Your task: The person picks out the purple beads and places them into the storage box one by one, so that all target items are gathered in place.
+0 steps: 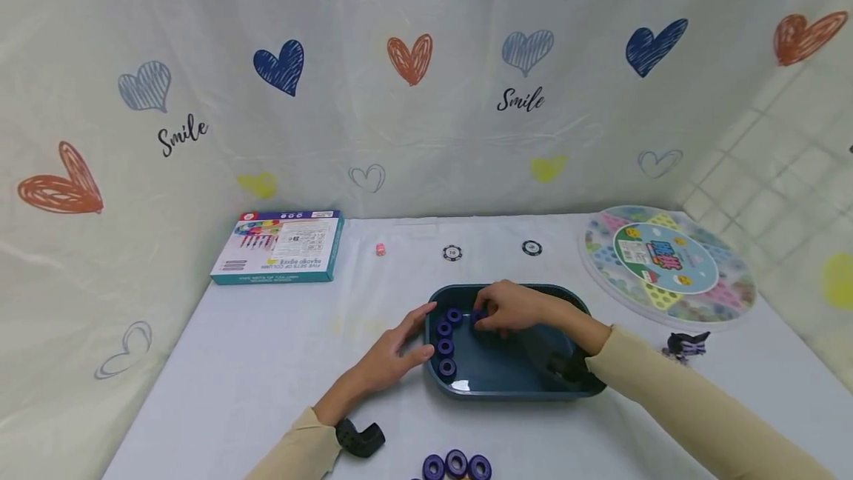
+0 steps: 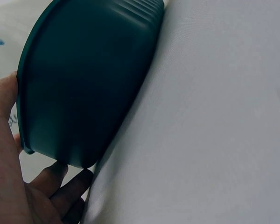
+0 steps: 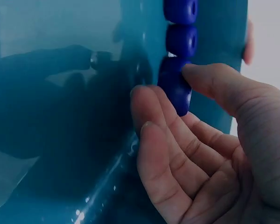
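Note:
A dark teal tray (image 1: 520,384) sits on the table. Inside it, along the left wall, runs a curved row of several purple ring-shaped beads (image 1: 445,347). My right hand (image 1: 516,307) reaches in near the far wall and pinches another purple bead (image 1: 476,316) between thumb and fingers. The right wrist view has the thumb on a purple bead (image 3: 172,88) in line with other beads (image 3: 181,41). Outside the tray's left end, my left hand (image 1: 389,361) touches the rim and wall with spread thumb and fingers. The left wrist view shows the tray's outer wall (image 2: 84,84).
More purple beads (image 1: 456,463) stand near the front edge. Behind the tray lie two poker chips (image 1: 452,252) and a small pink item (image 1: 380,250). A flat game box (image 1: 280,247) is at back left, a round board package (image 1: 666,261) at back right, a purple-black clip-like item (image 1: 688,344) in front of it.

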Tool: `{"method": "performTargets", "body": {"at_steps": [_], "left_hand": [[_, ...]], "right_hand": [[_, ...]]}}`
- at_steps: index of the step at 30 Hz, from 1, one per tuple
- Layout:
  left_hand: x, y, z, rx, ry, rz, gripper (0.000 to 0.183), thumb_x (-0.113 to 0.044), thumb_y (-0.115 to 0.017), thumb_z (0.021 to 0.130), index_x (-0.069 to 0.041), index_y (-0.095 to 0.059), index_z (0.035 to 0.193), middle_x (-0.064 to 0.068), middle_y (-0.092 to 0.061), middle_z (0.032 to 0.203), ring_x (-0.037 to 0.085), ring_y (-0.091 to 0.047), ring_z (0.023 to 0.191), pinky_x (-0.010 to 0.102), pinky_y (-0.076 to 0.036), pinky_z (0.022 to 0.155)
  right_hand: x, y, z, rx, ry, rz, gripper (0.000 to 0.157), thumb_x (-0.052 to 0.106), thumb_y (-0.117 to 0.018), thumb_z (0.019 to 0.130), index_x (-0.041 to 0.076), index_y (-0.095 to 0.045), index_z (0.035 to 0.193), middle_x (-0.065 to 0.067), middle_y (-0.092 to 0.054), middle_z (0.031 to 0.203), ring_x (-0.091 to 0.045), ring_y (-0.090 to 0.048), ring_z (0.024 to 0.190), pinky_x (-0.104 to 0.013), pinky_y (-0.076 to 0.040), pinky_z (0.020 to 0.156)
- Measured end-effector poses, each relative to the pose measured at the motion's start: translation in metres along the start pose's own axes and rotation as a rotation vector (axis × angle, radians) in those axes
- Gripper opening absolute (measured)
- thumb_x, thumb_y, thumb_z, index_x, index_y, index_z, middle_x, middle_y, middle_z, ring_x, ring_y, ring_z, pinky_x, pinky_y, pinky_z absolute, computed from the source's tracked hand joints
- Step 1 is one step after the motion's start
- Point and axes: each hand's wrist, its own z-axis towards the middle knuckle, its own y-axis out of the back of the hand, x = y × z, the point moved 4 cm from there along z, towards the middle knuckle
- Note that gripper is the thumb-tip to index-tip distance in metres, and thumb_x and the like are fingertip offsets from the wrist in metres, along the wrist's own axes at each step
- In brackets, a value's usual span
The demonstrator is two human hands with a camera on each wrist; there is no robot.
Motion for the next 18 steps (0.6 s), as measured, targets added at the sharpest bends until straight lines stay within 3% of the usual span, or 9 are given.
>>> {"method": "performTargets", "body": {"at_steps": [9, 13, 18], "left_hand": [[-0.002, 0.0, 0.001, -0.002, -0.005, 0.01, 0.059, -0.022, -0.051, 0.092, -0.014, -0.022, 0.143, 0.012, -0.031, 0.143, 0.021, -0.033, 0.128, 0.038, -0.029, 0.103], [-0.001, 0.0, 0.002, 0.0, -0.011, 0.009, 0.06, -0.021, -0.051, 0.092, -0.014, -0.022, 0.143, 0.012, -0.032, 0.142, 0.022, -0.033, 0.128, 0.038, -0.029, 0.103], [0.011, -0.003, 0.002, -0.018, -0.052, 0.021, 0.06, -0.022, -0.052, 0.092, -0.014, -0.022, 0.142, 0.013, -0.035, 0.14, 0.026, -0.036, 0.126, 0.039, -0.031, 0.102]], "right_hand": [[0.003, -0.006, 0.005, -0.065, -0.026, -0.112, 0.032, 0.017, -0.065, 0.083, 0.0, -0.059, 0.11, 0.003, -0.06, 0.058, -0.012, -0.059, 0.049, -0.023, -0.048, 0.05], [0.008, -0.006, 0.006, -0.113, 0.009, -0.136, 0.031, 0.015, -0.066, 0.081, 0.001, -0.059, 0.108, 0.006, -0.06, 0.061, -0.007, -0.057, 0.05, -0.022, -0.048, 0.051], [0.012, -0.007, 0.007, -0.147, 0.034, -0.144, 0.03, 0.014, -0.066, 0.081, 0.001, -0.059, 0.108, 0.007, -0.062, 0.066, -0.003, -0.056, 0.053, -0.021, -0.048, 0.053]]}}
